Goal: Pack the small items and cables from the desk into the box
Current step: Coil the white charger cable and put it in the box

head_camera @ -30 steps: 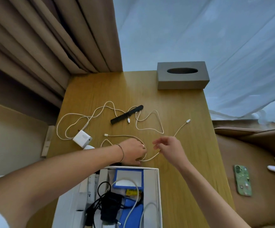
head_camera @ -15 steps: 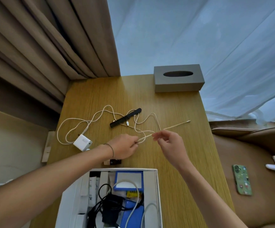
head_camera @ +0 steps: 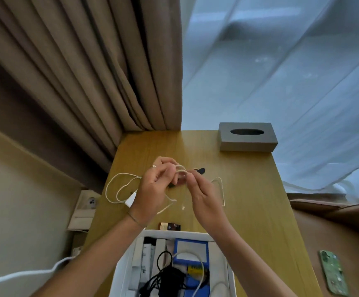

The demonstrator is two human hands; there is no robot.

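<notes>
while it hangs above the wooden desk (head_camera: 249,211), the thin white cable (head_camera: 179,168) is looped between both hands; left hand (head_camera: 152,189) fingers curl round its coils, right hand (head_camera: 200,194) fingers pinch a strand. the open white box (head_camera: 174,232) sits nearer, a grey tissue box (head_camera: 247,137) farther back.

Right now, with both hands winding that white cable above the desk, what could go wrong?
1. The white cable trails across the desk near the black stick; winding may drag it.
2. The loops pinched between the left hand and right hand could spring loose.
3. The box already holds tangled black cords; the coil might snag.
</notes>
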